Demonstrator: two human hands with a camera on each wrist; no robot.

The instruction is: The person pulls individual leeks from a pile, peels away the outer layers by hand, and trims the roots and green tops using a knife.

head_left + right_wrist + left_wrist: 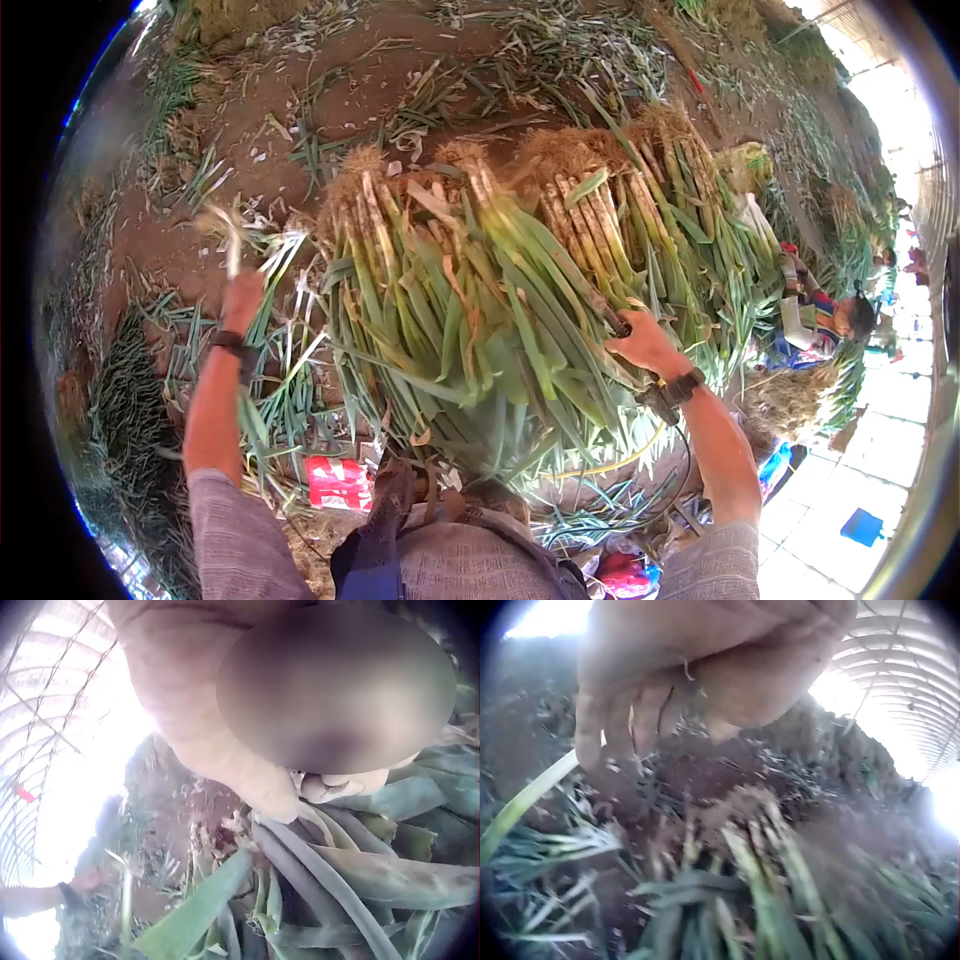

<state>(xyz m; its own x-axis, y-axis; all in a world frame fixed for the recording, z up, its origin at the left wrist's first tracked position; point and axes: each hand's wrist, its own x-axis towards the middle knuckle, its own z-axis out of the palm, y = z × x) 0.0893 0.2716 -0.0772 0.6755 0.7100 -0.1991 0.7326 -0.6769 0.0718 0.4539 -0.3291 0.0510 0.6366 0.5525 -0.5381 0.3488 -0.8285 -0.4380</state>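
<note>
I'm finding no text, label, brand, number or sign that I can read. Near and left of centre, I'm seeing pale marks on a red package (340,483), but they're showing too small and blurred for me to be making out any letter or digit.

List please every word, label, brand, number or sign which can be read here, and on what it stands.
There is no text that can be read in these views.
Red-and-white packet: pale marks, too blurred to tell if they are letters.
Pink-and-blue plastic at the bottom edge: too small and blurred to read.
</note>
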